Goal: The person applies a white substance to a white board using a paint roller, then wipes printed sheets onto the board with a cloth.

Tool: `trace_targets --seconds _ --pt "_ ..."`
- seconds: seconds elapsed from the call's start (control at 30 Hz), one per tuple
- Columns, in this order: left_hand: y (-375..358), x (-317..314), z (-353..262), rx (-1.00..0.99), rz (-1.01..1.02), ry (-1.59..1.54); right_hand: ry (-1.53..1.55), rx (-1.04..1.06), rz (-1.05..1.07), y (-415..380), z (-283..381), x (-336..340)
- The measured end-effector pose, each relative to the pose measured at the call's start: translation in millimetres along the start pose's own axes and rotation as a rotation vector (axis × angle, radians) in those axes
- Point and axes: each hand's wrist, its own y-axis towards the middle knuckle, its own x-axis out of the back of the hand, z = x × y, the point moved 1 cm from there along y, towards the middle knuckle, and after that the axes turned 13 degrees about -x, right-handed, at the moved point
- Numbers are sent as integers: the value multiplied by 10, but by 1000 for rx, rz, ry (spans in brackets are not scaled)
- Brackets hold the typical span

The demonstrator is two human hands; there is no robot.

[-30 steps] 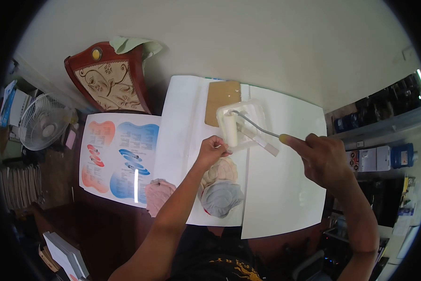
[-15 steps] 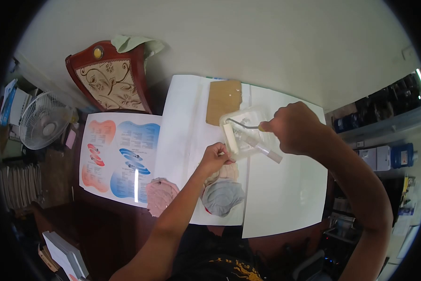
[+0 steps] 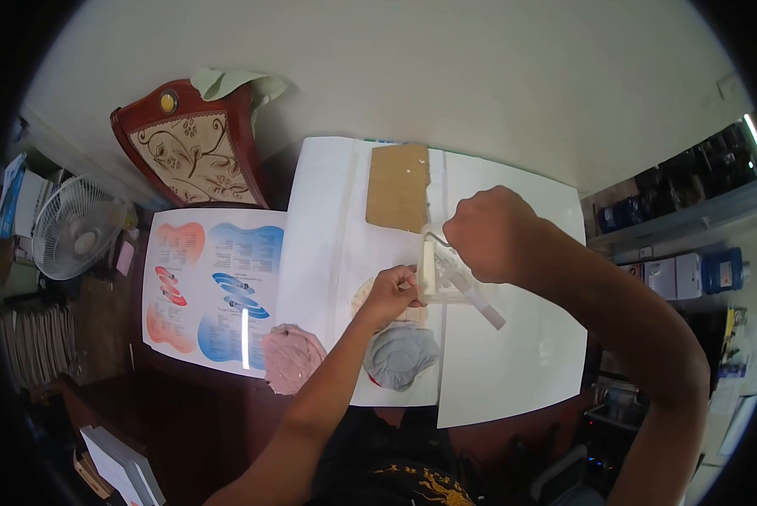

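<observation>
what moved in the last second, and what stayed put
The right hand, gripping the small white paint roller, swung in from the right to just above the clear plastic tray. The left hand kept its place at the tray's left edge. The brown cardboard piece and grey shell-shaped casting stayed put.

The person wears a black shirt (image 3: 378, 468) with a yellow printed design; both forearms are bare.

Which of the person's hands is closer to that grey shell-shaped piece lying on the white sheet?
Left. The left hand rests just above the grey shell-shaped piece, nearly touching it. The right hand is farther up and to the right, gripping the small white paint roller.
</observation>
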Motion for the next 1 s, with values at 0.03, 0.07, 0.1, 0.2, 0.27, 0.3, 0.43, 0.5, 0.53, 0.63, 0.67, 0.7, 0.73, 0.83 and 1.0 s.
trace_targets --seconds 0.03,0.07,0.1,0.2,0.27,0.3,0.43,0.5,0.53,0.63,0.67,0.7,0.73,0.83,1.0 --pt "4 2 7 19 -2 -9 -12 -9 -42 -16 28 -37" --pt "21 18 8 40 -19 37 1 -29 -7 -43 33 -55" --pt "48 49 3 58 -39 81 11 -47 26 -66 30 -60" --pt "44 144 19 42 -77 135 46 -118 143 -7 -30 -72" --pt "56 180 53 50 -84 135 74 -164 164 28 -108 -141" --pt "62 202 68 76 -90 129 89 -175 143 66 -117 -213" --pt "91 276 115 166 -82 168 -12 -177 200 172 -11 -275" --pt "90 290 138 152 -75 183 -41 -85 205 231 73 -262" --pt "77 280 153 148 -68 192 -53 -42 210 221 90 -264" --pt "71 233 173 99 -125 156 58 -186 273 245 -48 -326" --pt "80 238 176 77 -114 143 96 -227 293 276 -87 -354" --pt "73 247 180 57 -108 129 71 -233 309 292 -129 -390" --pt "59 256 184 39 -98 117 48 -242 327 278 -190 -435" --pt "67 276 165 142 -88 84 21 -222 264 -9 -319 -572" --pt "53 338 167 145 -50 84 207 -433 120 -734 -578 -1020"
